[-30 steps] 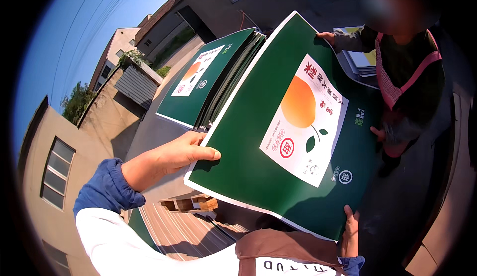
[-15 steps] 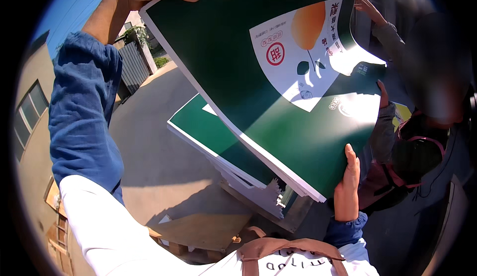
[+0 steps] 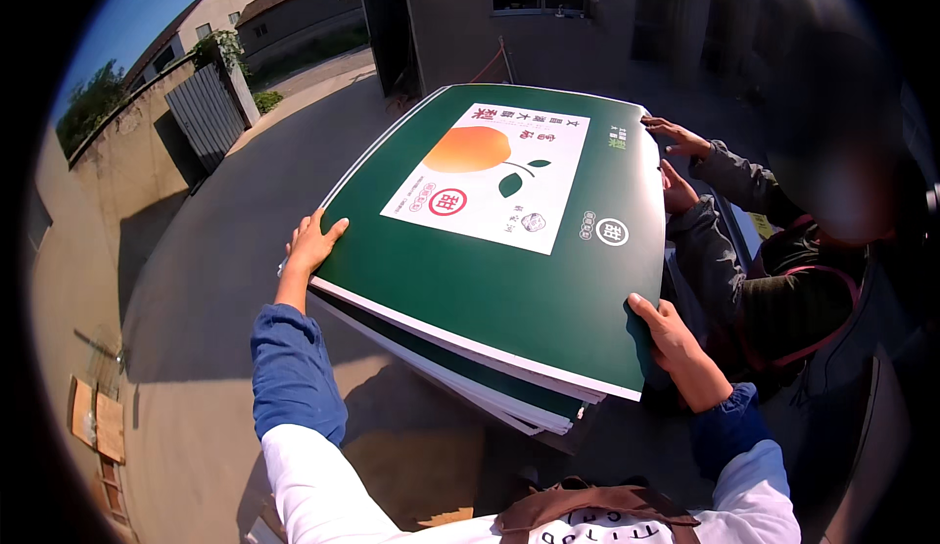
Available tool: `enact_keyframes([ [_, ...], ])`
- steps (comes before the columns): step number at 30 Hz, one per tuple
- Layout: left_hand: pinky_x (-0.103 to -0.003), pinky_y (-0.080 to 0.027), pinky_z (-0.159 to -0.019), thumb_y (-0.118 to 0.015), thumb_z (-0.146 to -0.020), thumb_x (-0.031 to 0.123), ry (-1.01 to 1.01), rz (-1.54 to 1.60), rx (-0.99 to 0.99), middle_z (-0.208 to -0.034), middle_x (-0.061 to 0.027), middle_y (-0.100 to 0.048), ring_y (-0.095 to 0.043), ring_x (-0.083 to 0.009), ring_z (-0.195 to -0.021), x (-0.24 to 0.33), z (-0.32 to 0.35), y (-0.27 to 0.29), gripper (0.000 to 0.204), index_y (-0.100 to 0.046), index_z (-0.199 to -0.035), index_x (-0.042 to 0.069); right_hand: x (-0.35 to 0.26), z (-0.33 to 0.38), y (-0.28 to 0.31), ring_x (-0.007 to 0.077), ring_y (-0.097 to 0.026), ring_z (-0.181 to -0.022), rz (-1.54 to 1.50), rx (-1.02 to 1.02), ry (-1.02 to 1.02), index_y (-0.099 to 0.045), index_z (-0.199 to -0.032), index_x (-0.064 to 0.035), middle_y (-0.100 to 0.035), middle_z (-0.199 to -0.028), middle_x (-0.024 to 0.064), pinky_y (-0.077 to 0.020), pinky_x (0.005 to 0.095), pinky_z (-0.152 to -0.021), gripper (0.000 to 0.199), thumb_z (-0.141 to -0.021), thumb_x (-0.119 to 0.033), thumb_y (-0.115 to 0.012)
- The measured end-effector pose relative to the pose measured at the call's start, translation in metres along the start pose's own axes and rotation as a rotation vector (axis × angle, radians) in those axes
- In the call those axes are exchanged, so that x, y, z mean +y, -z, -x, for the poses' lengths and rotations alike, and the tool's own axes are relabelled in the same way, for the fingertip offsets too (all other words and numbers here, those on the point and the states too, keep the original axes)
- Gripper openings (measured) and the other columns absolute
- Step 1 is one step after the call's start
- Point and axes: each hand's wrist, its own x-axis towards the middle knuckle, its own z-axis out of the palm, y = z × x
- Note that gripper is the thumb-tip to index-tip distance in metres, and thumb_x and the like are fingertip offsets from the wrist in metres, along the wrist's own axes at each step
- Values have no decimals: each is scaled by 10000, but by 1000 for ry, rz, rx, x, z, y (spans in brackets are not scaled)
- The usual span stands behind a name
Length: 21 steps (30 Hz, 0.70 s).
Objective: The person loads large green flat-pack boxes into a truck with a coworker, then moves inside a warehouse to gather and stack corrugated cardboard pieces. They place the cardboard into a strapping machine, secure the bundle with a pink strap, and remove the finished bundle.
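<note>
As the green printed sheet (image 3: 490, 294) lies over a stack of sheets (image 3: 509, 392), here's the left hand (image 3: 311, 248) pinching the top sheet's near left corner, thumb on top, left forearm (image 3: 299, 368) reaching nearly straight ahead. The right hand (image 3: 672, 338) clasps the right edge, thumb above, fingers hidden, right forearm (image 3: 729, 426) slanting inward! Rightward, a co-worker's hand (image 3: 678, 138) spreads by the far corner, the other hand (image 3: 678, 191) just beside
</note>
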Motion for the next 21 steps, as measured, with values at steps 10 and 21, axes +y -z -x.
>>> enact_keyframes([
  [10, -542, -217, -1093, -431, -835, 706, 26, -28, 5, -1484, -78, -332, -305, -317, -1361, -15, -12, 1, 813, -318, -1448, 184, -3, 2, -16, 121, -662, -704, -82, -68, -19, -561, -1115, 46, -664, -892, 97, -554, 238, -613, 406, -928, -314, -573],
  [21, -524, -241, -1083, -391, -860, 697, -99, -28, -20, -1480, -95, -348, -327, -345, -1344, -8, -36, -15, 769, -332, -1440, 196, 5, 26, -17, 154, -632, -794, -89, -33, 24, -426, -1246, 39, -601, -913, 118, -541, 322, -653, 687, -878, -525, -568],
])
